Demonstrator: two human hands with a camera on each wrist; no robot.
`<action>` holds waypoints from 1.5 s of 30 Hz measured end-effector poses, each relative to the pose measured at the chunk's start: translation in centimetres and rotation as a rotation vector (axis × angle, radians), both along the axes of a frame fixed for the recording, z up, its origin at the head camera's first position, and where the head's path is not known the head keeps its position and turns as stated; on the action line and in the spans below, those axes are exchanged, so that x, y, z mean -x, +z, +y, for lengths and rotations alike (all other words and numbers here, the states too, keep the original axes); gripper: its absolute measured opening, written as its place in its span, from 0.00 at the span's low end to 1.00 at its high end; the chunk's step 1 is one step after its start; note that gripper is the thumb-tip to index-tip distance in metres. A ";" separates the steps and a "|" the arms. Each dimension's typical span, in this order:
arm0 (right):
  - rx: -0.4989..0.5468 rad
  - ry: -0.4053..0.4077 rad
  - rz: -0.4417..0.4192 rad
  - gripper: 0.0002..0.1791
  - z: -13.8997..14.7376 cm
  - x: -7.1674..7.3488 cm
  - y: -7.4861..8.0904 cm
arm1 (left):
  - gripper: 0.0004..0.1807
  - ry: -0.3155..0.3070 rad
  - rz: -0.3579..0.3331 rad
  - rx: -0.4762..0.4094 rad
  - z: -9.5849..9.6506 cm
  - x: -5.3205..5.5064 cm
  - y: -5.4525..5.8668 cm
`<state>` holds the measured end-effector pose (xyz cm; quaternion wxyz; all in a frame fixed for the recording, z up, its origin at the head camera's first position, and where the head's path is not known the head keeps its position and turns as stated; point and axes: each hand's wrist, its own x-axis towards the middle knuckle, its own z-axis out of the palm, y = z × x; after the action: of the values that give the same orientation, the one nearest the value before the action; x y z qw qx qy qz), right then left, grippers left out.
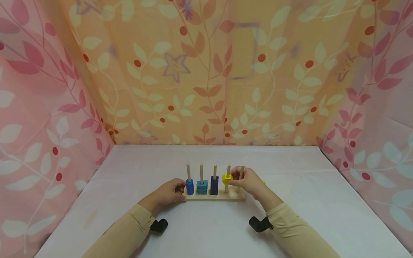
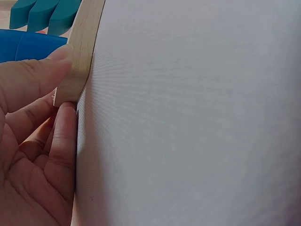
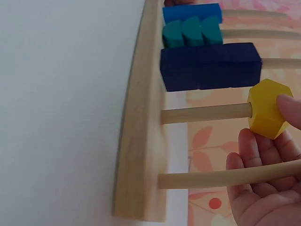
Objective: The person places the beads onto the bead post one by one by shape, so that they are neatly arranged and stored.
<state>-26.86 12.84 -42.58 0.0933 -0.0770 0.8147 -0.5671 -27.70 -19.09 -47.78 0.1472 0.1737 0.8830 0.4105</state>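
Note:
A wooden peg board point(image 1: 214, 197) with several upright dowels stands on the table. My left hand point(image 1: 168, 191) grips its left end; in the left wrist view the thumb point(image 2: 59, 56) lies on the base's upper side and fingers touch its end. Between thumb and fingers my right hand point(image 1: 246, 181) pinches a yellow hexagonal block point(image 3: 268, 108), threaded partway down the fourth dowel, above the base. Blue cylindrical blocks point(image 1: 189, 187) fill the lower part of the first dowel, teal blocks point(image 1: 202, 187) the second, dark purple square blocks point(image 3: 209, 67) the third. The fifth dowel point(image 3: 207, 179) is bare, beside the right hand's fingers.
Behind the right hand a small bit of another yellow piece point(image 1: 263, 181) shows, mostly hidden. A white cloth covers the table point(image 1: 206, 233). Patterned curtains point(image 1: 206, 71) close off the back and both sides. Black wrist devices point(image 1: 159, 225) jut out below both sleeves.

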 end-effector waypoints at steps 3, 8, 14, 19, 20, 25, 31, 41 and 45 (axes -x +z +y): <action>-0.022 -0.003 -0.004 0.14 0.0 0.0 -0.6 | 0.23 0.000 -0.004 0.000 0.0 0.0 0.0; -0.051 0.000 -0.012 0.13 -0.1 0.0 -1.3 | 0.23 0.004 -0.004 -0.001 -0.1 0.1 0.0; -0.099 0.006 -0.036 0.12 -0.1 0.0 -2.0 | 0.23 0.005 0.004 -0.005 -0.1 0.0 -0.1; -0.124 0.021 -0.027 0.12 -0.1 0.0 -2.5 | 0.23 0.006 0.009 -0.008 -0.1 0.0 -0.1; -0.132 0.020 -0.030 0.11 -0.1 0.0 -2.6 | 0.23 0.003 0.011 -0.005 -0.1 0.0 -0.2; -0.162 0.004 -0.054 0.10 -0.3 0.1 -2.7 | 0.23 -0.005 0.018 0.001 -0.2 0.2 -0.3; -0.202 0.008 -0.042 0.10 -0.2 0.1 -2.5 | 0.23 -0.011 0.020 -0.003 -0.2 0.3 -0.4; -0.221 0.093 0.064 0.15 2.6 0.6 -1.5 | 0.24 -0.007 0.023 -0.015 -0.2 0.1 -0.2; -0.250 0.069 0.065 0.14 4.1 0.7 -1.1 | 0.24 -0.009 0.023 -0.014 -0.2 0.1 -0.2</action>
<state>-27.55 16.90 -43.72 0.0953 -0.1113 0.8785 -0.4548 -27.81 -19.28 -47.98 0.1376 0.1834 0.8809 0.4141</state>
